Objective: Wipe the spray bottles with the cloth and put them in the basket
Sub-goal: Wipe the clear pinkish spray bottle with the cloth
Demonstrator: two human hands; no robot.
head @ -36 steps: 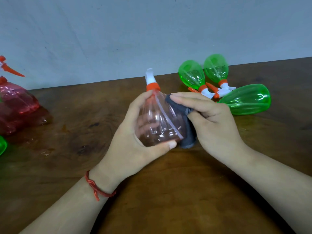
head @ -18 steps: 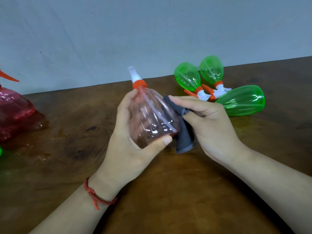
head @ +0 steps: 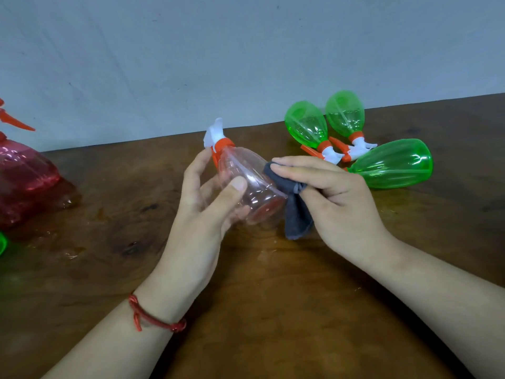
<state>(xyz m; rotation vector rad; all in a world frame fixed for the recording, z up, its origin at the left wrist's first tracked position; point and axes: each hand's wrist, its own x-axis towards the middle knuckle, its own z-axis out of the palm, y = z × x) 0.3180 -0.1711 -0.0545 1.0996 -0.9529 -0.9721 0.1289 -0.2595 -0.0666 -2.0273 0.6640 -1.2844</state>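
Observation:
My left hand point(head: 202, 203) grips a clear pink spray bottle point(head: 246, 176) with an orange collar and white nozzle, tilted with the nozzle up and to the left and its base toward me. My right hand point(head: 333, 192) pinches a dark grey cloth point(head: 293, 203) and presses it against the bottle's right side. Three green spray bottles lie on the wooden table point(head: 273, 310) behind my right hand: one point(head: 307, 125), a second point(head: 345, 113), and a third point(head: 393, 164) nearest my knuckles. No basket shows in this view.
A red transparent spray bottle point(head: 24, 176) sits at the left edge with an orange trigger above it. A sliver of something green point(head: 2, 243) shows at the far left edge. A grey wall rises behind the table's back edge.
The pink bottle has tipped further over to the left, its base turning toward me. My left thumb has slid onto its upper side and the cloth now sits near the bottle's shoulder.

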